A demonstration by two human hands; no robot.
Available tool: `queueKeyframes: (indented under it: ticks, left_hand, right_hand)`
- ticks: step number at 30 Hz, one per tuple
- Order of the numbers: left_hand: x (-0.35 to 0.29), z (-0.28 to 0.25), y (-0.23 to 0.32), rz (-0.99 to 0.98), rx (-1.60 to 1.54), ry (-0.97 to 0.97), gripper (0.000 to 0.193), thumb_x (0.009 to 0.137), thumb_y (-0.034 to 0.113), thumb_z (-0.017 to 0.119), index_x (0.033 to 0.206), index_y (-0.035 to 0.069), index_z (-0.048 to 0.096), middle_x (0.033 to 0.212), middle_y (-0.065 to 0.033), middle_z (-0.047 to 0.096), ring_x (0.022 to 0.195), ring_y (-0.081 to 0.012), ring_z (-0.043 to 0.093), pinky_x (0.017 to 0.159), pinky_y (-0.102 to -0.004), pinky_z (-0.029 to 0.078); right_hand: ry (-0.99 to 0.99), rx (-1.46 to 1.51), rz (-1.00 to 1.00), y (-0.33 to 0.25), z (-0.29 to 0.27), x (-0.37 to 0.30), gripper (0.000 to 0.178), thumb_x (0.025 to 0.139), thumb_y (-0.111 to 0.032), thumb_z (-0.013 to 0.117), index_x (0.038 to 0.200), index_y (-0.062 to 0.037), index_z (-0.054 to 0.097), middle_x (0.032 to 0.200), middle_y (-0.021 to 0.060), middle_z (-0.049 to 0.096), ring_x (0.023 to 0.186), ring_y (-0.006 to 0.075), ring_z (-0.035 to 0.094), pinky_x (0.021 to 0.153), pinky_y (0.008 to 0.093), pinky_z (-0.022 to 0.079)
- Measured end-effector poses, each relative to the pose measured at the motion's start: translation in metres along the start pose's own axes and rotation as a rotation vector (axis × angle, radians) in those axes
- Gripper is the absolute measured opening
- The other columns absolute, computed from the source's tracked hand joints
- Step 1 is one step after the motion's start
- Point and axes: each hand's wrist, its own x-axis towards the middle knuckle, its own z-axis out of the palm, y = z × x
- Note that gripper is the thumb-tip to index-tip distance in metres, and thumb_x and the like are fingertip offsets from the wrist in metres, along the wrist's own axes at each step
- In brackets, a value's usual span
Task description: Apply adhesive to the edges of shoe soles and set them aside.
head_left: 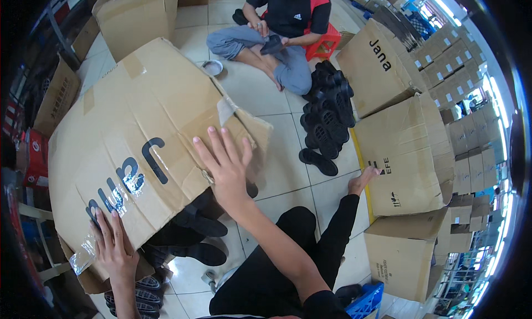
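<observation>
Both hands flat on a big tipped cardboard box, left of frame.

Large brown corrugated cardboard box (pixel 133 136) with dark printed lettering and clear tape, filling the left and centre of the frame, tilted over a heap of black rubber sandals (pixel 197 236) on the pale tiled floor (pixel 288 169). Left hand (pixel 113 247) open, fingers spread, pressed on the box's lower edge at lower left. Right hand (pixel 224 161) open too, palm against the box's torn right edge at centre. Second pile of black sandals (pixel 327 117) right of centre, beside stacked brown cartons (pixel 404 153). Another person seated at top centre, holding a dark sandal (pixel 272 44).
</observation>
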Motion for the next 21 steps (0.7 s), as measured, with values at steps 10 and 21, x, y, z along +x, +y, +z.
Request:
queueKeyframes:
  ticks: [10,21]
  left_hand:
    - [0.038,0.030,-0.030,-0.068,-0.053,0.001,0.062,0.080,-0.001,0.055,0.139,0.018,0.047,0.142,-0.0193,0.044,0.121,-0.0444,0.049,0.098,-0.0466,0.045]
    - [0.054,-0.007,-0.045,0.003,-0.154,-0.106,0.052,0.084,0.008,0.049,0.135,0.015,0.049,0.130,-0.0245,0.052,0.101,-0.0473,0.059,0.089,-0.0477,0.050]
  right_hand:
    - [0.025,-0.067,-0.085,-0.002,0.040,0.027,0.045,0.085,-0.012,0.052,0.129,-0.0148,0.054,0.133,0.0150,0.051,0.125,0.0332,0.046,0.103,0.0597,0.027]
    - [-0.216,-0.169,-0.034,0.002,0.031,0.045,0.049,0.087,-0.008,0.052,0.133,-0.0229,0.053,0.133,0.0092,0.055,0.123,0.0278,0.051,0.100,0.0550,0.032]
